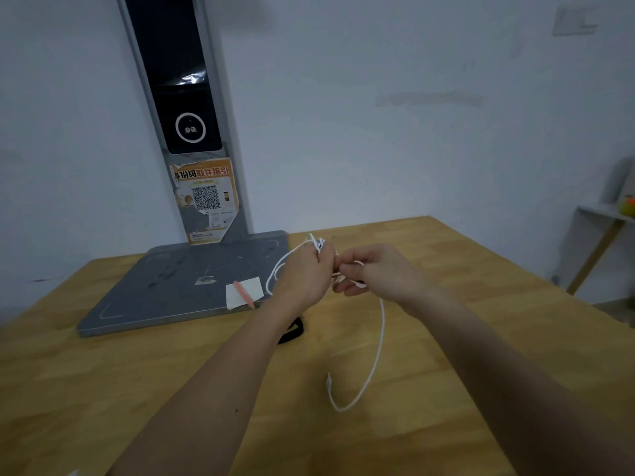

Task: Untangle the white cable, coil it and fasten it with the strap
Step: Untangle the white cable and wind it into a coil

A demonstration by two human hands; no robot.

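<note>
Both hands hold the white cable [379, 341] above the middle of the wooden table [481, 304]. My left hand [305, 273] grips a bunch of its loops, which stick out above the knuckles and curve down on the left. My right hand [374, 269] pinches the cable close to the left hand. One free end hangs from the right hand, curves down over the table and ends in a plug [329, 381]. The black strap [292, 333] lies on the table, partly hidden under my left forearm.
A grey scanner stand with a flat base [178, 297] and a tall post [185, 115] stands at the back left. A white card with a pink pen [244, 293] lies on the base. A white shelf [598, 235] stands to the right of the table.
</note>
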